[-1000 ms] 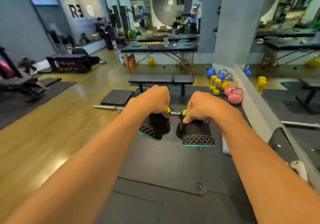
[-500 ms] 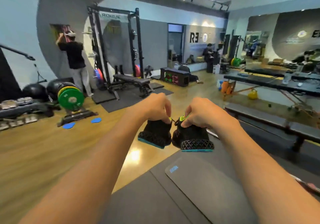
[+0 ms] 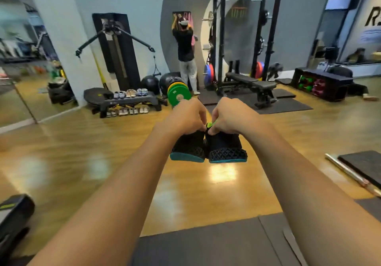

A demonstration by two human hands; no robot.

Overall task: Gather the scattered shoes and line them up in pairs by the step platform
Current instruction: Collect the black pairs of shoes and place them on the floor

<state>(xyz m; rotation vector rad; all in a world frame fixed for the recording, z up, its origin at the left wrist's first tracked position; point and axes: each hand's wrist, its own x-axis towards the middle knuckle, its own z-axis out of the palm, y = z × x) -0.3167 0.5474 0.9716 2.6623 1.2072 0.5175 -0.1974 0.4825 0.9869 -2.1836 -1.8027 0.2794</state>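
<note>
Far to the left of the hands, and beyond them, the step platform (image 3: pixel 132 100) stands by the wall, with one row of light shoes (image 3: pixel 130 93) on its top and a second row (image 3: pixel 127 111) on the floor before it. The left hand (image 3: pixel 185 119) pinches one black shoe (image 3: pixel 188 148) at its top edge with curled fingers, so that the shoe hangs with its heel toward the camera. Just to the right, the right hand (image 3: pixel 231 119) pinches the second black shoe (image 3: pixel 225 148) in the same way. The two shoes touch side by side above the wooden floor (image 3: pixel 82 162). The step in hand seems to be the carry to the platform. To do it well, the person should grip firmly, go to an end of the floor row, and lower both shoes together, pointing as their neighbours do.
</note>
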